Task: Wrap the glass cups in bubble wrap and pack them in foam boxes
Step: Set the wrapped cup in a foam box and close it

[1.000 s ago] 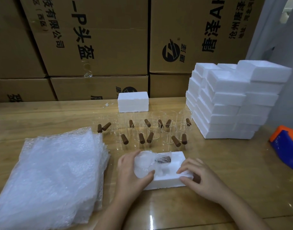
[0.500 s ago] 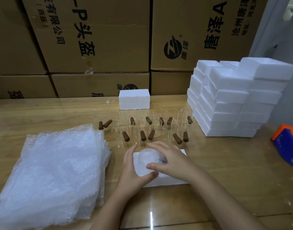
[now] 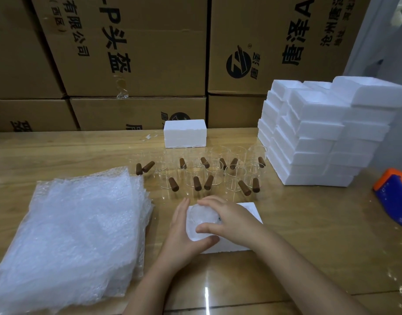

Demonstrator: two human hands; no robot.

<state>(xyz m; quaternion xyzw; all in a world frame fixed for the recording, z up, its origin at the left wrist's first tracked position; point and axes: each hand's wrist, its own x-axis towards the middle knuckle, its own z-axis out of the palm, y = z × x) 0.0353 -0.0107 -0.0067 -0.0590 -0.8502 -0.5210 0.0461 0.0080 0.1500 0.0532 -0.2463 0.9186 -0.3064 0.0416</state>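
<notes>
Both hands closed round the wrapped cup (image 3: 202, 218), which sat in the box (image 3: 249, 209) under the right hand (image 3: 234, 221); the left hand (image 3: 184, 233) cupped its left side. Light, brittle glass under soft, slippery wrap probably wanted a broad, gentle hold on the body. A second earlier the right hand lay at the box's right end, with the handle showing.

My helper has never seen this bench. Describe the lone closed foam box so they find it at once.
Start at the wall of cardboard cartons behind the wooden table. The foam box stands in front of them, just beyond the glass cups. Unlike the foam stack at the right, it stands alone.
</notes>
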